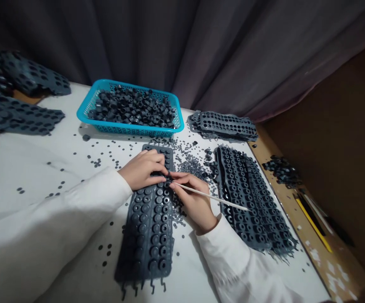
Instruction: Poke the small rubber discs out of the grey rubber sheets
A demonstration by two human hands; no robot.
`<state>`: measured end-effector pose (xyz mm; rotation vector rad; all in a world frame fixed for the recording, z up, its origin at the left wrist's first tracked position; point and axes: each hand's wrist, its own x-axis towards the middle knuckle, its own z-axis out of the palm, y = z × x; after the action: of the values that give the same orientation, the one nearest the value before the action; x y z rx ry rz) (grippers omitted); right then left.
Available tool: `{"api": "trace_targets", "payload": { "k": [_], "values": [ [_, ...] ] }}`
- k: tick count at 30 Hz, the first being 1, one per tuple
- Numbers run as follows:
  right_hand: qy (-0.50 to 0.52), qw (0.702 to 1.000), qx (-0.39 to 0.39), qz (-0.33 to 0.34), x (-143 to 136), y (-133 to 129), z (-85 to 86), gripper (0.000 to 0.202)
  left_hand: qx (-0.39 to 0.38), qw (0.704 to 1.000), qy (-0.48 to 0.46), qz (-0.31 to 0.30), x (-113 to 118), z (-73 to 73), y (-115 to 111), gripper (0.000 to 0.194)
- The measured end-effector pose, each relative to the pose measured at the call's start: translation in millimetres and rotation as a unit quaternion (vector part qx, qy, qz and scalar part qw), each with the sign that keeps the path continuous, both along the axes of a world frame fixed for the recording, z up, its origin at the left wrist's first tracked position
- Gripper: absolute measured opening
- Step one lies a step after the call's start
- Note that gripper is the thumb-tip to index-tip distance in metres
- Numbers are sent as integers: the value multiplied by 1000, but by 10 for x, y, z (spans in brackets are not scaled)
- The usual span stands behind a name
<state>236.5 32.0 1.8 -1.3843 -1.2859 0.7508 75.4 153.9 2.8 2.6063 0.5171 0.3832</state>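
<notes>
A dark rubber sheet with rows of round raised caps (147, 235) lies lengthwise on the white table in front of me. My left hand (146, 169) rests on its upper part, fingers bent, with thumb and fingertips pressed at the sheet's right side. My right hand (193, 198) pinches a thin white stick (217, 198) near its left end, the tip close to my left fingertips at the sheet's right edge. The stick's other end points to the lower right. What lies between the two hands' fingertips is too small to make out.
Behind stands a blue basket (130, 126) of small dark pieces. Stacked knobbed sheets (252, 198) lie at right, holed sheets (226, 125) behind them, more sheets (27, 113) at left. Small discs (191, 166) litter the white table. A yellow tool (313, 223) lies far right.
</notes>
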Motion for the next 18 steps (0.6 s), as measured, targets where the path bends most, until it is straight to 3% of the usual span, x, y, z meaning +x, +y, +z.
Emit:
{"api": "trace_targets", "payload": {
  "k": [8, 18],
  "values": [
    [32, 998, -37, 29, -7, -3, -5, 6, 4, 1000, -7, -9, 15, -10, 5, 17],
    [25, 999, -29, -7, -7, -17, -17, 9, -8, 1000, 14, -5, 11, 16, 2, 17]
  ]
}}
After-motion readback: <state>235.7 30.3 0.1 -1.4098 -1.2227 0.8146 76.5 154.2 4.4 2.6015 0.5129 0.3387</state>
